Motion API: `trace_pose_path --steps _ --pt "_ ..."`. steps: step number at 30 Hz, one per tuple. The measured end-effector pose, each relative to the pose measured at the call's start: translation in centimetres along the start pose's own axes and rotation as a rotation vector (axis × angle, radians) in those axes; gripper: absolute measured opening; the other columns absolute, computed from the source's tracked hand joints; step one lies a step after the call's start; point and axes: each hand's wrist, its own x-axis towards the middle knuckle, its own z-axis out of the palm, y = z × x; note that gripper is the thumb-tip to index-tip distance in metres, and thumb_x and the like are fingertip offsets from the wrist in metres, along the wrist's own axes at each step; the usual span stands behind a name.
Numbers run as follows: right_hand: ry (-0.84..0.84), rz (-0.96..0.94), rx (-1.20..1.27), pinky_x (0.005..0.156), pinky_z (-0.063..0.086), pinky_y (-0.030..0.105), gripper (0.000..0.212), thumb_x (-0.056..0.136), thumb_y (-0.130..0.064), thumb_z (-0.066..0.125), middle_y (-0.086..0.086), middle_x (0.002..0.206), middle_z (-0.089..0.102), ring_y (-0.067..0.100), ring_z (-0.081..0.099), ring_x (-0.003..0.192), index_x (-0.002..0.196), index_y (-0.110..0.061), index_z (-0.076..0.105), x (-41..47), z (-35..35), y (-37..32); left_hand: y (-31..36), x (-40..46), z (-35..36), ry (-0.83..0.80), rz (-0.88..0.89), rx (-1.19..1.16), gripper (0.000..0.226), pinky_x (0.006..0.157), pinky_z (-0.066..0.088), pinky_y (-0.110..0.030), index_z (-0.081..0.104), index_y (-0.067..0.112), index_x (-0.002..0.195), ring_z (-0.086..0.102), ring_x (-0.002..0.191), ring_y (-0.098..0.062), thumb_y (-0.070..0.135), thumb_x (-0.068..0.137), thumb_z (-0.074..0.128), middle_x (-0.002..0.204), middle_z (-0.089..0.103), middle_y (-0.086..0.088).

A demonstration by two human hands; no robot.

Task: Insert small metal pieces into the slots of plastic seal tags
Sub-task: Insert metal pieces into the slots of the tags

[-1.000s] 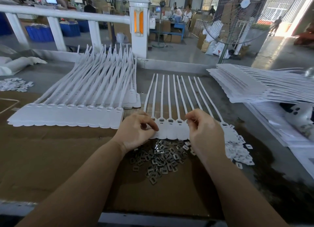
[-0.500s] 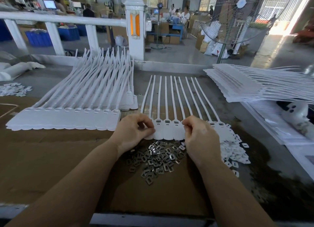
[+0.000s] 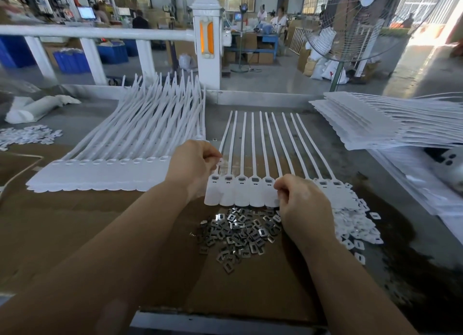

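Observation:
A strip of joined white plastic seal tags point(image 3: 241, 194) lies flat on the cardboard, long tails pointing away from me. Its left slots show dark metal inserts. My left hand point(image 3: 193, 169) hovers just above the strip's left end, fingertips pinched on a small white plastic piece point(image 3: 220, 162). My right hand point(image 3: 300, 206) rests on the strip's middle, thumb and finger pinched at a tag head and hiding the slots there. A loose pile of small metal pieces point(image 3: 238, 232) lies in front of the strip, between my wrists.
A heap of small white plastic caps point(image 3: 355, 230) lies right of the metal pile. A stack of tag strips point(image 3: 107, 174) sits to the left and more stacked strips point(image 3: 380, 124) at the right. A white railing and post point(image 3: 206, 41) border the table's far edge.
My left hand has lifted off the strip's left end and moved up and left, now pinching a small white piece. My right hand stays pinched at the strip's middle.

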Motion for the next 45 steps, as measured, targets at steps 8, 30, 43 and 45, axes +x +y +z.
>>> trace_pose_path --steps 8,30,43,45 --pt "-0.006 -0.014 -0.002 0.066 0.035 0.022 0.013 0.082 0.002 0.06 0.005 0.08 0.067 0.02 0.058 0.078 0.089 -0.006 0.067 0.0 0.0 0.1 -1.0 -0.3 -0.3 -0.028 0.069 0.327 0.014 0.08 0.048 -0.027 0.07 0.018 0.098 0.058 0.082 -0.014 0.014 0.09 0.059 0.095 0.068 0.002" --pt "-0.028 -0.011 -0.015 0.066 0.031 0.02 0.011 0.083 -0.001 0.058 0.004 0.083 0.066 0.018 0.055 0.081 0.088 -0.007 0.066 0.0 0.1 0.2 -3.0 -1.9 1.1 0.053 0.107 0.278 0.014 0.09 0.045 -0.04 0.074 0.02 0.091 0.06 0.087 -0.017 0.016 0.087 0.062 0.097 0.066 0.007" --pt "-0.032 -0.022 -0.017 0.067 0.032 0.02 0.011 0.083 0.0 0.058 0.004 0.082 0.066 0.018 0.055 0.08 0.088 -0.006 0.066 0.0 0.1 0.1 -2.9 -2.3 1.4 0.054 0.234 0.411 0.025 0.088 0.041 -0.033 0.072 0.012 0.101 0.059 0.094 -0.024 0.005 0.088 0.051 0.104 0.067 -0.001" --pt "-0.031 -0.023 -0.013 0.067 0.033 0.021 0.011 0.083 0.0 0.058 0.004 0.083 0.066 0.018 0.055 0.08 0.087 -0.006 0.066 0.0 0.0 0.1 -3.0 -2.3 1.4 0.055 0.253 0.413 0.027 0.085 0.044 -0.032 0.071 0.013 0.105 0.06 0.096 -0.025 0.004 0.089 0.051 0.105 0.067 -0.001"
